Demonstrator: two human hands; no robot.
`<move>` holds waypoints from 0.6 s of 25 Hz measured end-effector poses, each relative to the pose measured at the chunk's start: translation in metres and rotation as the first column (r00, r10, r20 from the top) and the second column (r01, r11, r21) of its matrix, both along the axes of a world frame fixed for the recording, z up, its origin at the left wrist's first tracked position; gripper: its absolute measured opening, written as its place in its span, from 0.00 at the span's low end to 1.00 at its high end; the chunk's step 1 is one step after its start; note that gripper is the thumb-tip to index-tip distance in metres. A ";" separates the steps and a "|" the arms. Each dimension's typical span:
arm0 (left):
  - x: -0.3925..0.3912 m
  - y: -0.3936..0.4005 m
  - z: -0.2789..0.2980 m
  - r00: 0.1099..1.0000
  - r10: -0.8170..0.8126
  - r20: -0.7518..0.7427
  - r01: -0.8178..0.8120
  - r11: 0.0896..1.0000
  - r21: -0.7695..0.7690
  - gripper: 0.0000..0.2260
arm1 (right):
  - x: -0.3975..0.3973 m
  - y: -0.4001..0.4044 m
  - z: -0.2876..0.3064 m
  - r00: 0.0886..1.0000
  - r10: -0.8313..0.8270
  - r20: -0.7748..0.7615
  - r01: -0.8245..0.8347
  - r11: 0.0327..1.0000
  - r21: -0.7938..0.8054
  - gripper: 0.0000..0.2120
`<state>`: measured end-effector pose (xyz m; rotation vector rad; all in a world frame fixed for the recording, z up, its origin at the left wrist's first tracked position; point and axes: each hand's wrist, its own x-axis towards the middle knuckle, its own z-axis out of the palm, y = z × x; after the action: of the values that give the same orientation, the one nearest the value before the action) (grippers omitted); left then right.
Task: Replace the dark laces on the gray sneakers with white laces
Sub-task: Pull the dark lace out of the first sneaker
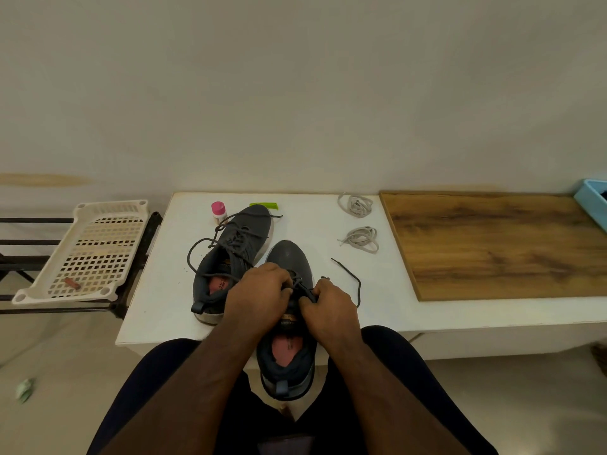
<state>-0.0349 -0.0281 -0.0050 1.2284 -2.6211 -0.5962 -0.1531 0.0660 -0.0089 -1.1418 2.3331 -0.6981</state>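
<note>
Two gray sneakers stand on a low white table (157, 290). The near sneaker (289, 349) points away from me, its heel hanging over the table's front edge. My left hand (259, 293) and my right hand (331, 307) sit over its lacing and both pinch its dark lace (303, 290). One loose end of that lace (353, 279) trails to the right on the table. The far sneaker (230, 257) lies to the left, its dark lace (200, 254) untied and looping out. Two bundles of white laces (356, 205) (361, 238) lie at the back right.
A small bottle with a pink cap (218, 211) and a green object (264, 205) sit behind the far sneaker. A wooden board (492, 244) covers the table's right part, with a blue tray (591, 198) at the far right. A white perforated shelf (88, 251) rests on a black rack at left.
</note>
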 end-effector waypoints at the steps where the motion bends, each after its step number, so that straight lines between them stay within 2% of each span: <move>1: -0.001 0.000 0.001 1.000 0.011 -0.022 -0.011 1.000 -0.006 0.05 | 0.000 0.000 -0.001 1.000 -0.005 -0.002 0.005 1.000 0.000 0.10; 4: 0.007 -0.004 0.013 0.981 0.119 -0.152 -0.106 0.990 0.093 0.06 | -0.001 0.000 -0.003 1.000 -0.019 0.008 0.019 1.000 0.005 0.07; 7: 0.024 -0.018 0.017 0.931 0.306 -0.199 -0.277 0.947 0.162 0.08 | -0.002 -0.001 -0.005 1.000 -0.016 0.022 0.016 1.000 0.009 0.07; 9: 0.025 -0.016 0.014 0.948 0.243 -0.204 -0.229 0.969 0.090 0.13 | 0.000 -0.002 -0.005 1.000 -0.013 0.012 0.013 1.000 0.011 0.07; 11: 0.017 -0.006 0.011 0.990 0.078 -0.119 -0.075 0.997 0.030 0.21 | 0.001 -0.002 -0.005 1.000 -0.016 -0.001 0.016 1.000 0.011 0.07; 13: 0.008 0.006 0.009 1.000 0.015 0.022 -0.014 1.000 -0.017 0.20 | 0.001 -0.001 -0.004 1.000 -0.012 -0.004 0.012 1.000 0.008 0.07; 15: 0.003 0.012 0.008 0.996 0.046 0.081 -0.039 0.996 -0.077 0.13 | 0.001 0.000 -0.003 1.000 -0.004 -0.006 0.004 1.000 0.006 0.07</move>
<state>-0.0320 -0.0164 0.0034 1.3095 -2.6507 -0.4444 -0.1524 0.0664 -0.0119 -1.1387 2.3414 -0.6896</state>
